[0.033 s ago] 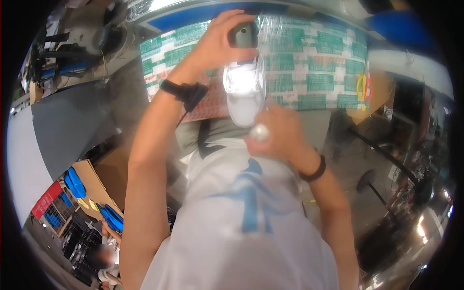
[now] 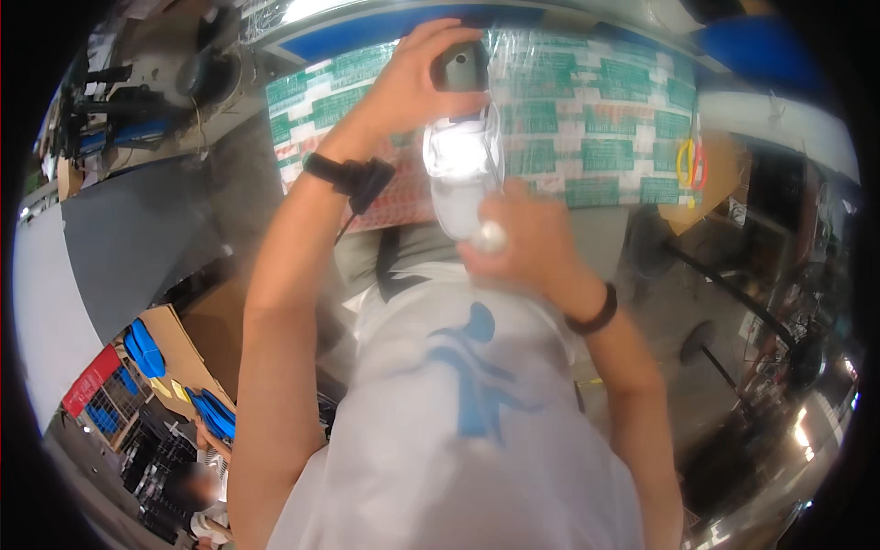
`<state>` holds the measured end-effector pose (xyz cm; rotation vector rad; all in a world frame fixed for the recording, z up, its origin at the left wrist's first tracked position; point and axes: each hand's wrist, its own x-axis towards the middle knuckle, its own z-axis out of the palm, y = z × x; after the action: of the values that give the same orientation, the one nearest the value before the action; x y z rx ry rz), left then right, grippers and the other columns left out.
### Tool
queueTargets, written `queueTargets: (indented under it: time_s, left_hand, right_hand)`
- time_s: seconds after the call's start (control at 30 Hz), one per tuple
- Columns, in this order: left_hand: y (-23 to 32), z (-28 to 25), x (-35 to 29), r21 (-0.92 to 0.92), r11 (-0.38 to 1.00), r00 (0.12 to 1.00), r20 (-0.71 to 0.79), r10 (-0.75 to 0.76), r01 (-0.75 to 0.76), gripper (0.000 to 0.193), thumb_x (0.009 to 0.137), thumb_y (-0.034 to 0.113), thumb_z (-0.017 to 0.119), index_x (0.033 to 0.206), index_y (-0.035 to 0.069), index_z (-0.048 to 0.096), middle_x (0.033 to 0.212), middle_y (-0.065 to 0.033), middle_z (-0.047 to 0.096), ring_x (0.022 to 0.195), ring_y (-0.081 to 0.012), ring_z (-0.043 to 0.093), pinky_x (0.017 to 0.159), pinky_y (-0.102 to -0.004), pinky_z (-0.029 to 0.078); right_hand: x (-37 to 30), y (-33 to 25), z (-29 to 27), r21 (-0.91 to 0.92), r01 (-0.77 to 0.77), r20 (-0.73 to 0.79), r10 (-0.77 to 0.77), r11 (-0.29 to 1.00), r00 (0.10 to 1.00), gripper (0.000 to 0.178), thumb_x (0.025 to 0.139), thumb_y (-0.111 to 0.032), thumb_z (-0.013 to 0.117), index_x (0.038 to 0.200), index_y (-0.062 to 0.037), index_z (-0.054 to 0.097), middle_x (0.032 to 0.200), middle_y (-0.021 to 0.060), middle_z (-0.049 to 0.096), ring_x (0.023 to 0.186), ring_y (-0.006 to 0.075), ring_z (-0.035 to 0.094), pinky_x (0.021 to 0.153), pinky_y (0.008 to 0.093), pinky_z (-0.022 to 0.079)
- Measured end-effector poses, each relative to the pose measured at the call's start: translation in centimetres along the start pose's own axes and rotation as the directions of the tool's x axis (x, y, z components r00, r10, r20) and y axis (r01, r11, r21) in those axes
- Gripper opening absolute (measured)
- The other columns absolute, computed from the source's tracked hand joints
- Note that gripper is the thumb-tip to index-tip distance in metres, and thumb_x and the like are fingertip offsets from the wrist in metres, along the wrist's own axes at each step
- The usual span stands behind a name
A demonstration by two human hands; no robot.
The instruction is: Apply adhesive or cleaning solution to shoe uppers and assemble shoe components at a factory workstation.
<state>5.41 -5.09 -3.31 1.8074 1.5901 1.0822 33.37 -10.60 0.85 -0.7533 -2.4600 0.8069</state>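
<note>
A white shoe (image 2: 456,197) points its toe toward me, its middle washed out by glare. In its opening is a dark grey shoe last (image 2: 462,69) with a round hole. The fingers and thumb of my left hand (image 2: 417,81) are closed around this last at the heel end. My right hand (image 2: 532,234), a little blurred, is closed around a tool with a white rounded end (image 2: 490,237). That hand is at the right side of the shoe's toe; the rest of the tool is hidden in my fingers.
Under the shoe lies a surface wrapped in green-and-white printed sheeting (image 2: 605,115). Yellow-and-red-handled scissors (image 2: 692,165) rest by its right edge. A cardboard box (image 2: 188,353) with blue pieces stands at lower left, near another person (image 2: 203,486). Dark stands (image 2: 724,284) are at right.
My right hand has moved slightly up and left, closer over the shoe's toe, with the white-ended tool. My left hand, the shoe and the last keep their places.
</note>
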Motion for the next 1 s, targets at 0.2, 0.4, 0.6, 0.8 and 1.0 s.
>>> queueTargets:
  time_s: [0.2, 0.4, 0.6, 0.8, 1.0]
  left_hand:
    - [0.8, -0.6, -0.5, -0.037, 0.995, 0.995, 0.041, -0.095, 0.097, 0.079, 0.081, 0.032, 0.097, 0.153, 0.016, 0.068, 0.170, -0.0188, 0.051, 0.158, -0.0388, 0.050, 0.131, -0.0505, 0.041]
    - [0.3, -0.6, -0.2, -0.027, 0.998, 0.998, 0.027, -0.064, 0.064, 0.083, 0.080, 0.032, 0.098, 0.155, 0.016, 0.067, 0.170, -0.0188, 0.052, 0.158, -0.0389, 0.049, 0.132, -0.0509, 0.040]
    - [0.3, -0.4, -0.2, -0.026, 0.997, 0.997, 0.050, -0.065, 0.067, 0.084, 0.079, 0.033, 0.098, 0.156, 0.016, 0.067, 0.171, -0.0185, 0.050, 0.159, -0.0389, 0.048, 0.132, -0.0516, 0.039]
    - [0.5, -0.4, -0.2, -0.033, 0.997, 0.997, 0.017, -0.069, 0.069, 0.083, 0.080, 0.033, 0.097, 0.156, 0.016, 0.067, 0.171, -0.0192, 0.050, 0.159, -0.0390, 0.048, 0.132, -0.0511, 0.039]
    - [0.4, -0.3, -0.5, -0.011, 0.996, 0.995, 0.059, -0.084, 0.084, 0.084, 0.081, 0.034, 0.096, 0.158, 0.017, 0.066, 0.173, -0.0191, 0.048, 0.161, -0.0397, 0.045, 0.131, -0.0532, 0.041]
  right_hand:
    - [-0.7, -0.2, 0.6, 0.002, 0.037, 0.004, -0.037, 0.999, 0.999, 0.044, 0.072, -0.042, 0.095, 0.084, -0.0105, 0.067, 0.081, 0.0095, 0.058, 0.065, 0.0312, 0.064, 0.055, 0.0443, 0.052]
    - [-1.4, -1.4, -0.5, 0.037, -0.015, 0.035, 0.014, 0.999, 0.999, 0.042, 0.072, -0.040, 0.095, 0.083, -0.0108, 0.067, 0.081, 0.0089, 0.058, 0.062, 0.0309, 0.063, 0.055, 0.0446, 0.051]
    - [-2.0, -1.9, 0.1, 0.066, -0.012, 0.009, 0.011, 0.998, 1.000, 0.042, 0.073, -0.040, 0.095, 0.085, -0.0114, 0.067, 0.081, 0.0091, 0.056, 0.062, 0.0312, 0.061, 0.054, 0.0439, 0.049]
    - [1.9, 0.3, 1.3, -0.108, 0.051, -0.065, -0.058, 0.993, 0.996, 0.045, 0.071, -0.043, 0.096, 0.086, -0.0111, 0.068, 0.083, 0.0097, 0.057, 0.064, 0.0322, 0.062, 0.056, 0.0440, 0.050]
    - [-1.5, -0.8, -0.3, 0.095, -0.009, 0.079, 0.001, 0.995, 0.997, 0.044, 0.072, -0.041, 0.096, 0.086, -0.0100, 0.068, 0.082, 0.0102, 0.058, 0.063, 0.0321, 0.063, 0.057, 0.0452, 0.051]
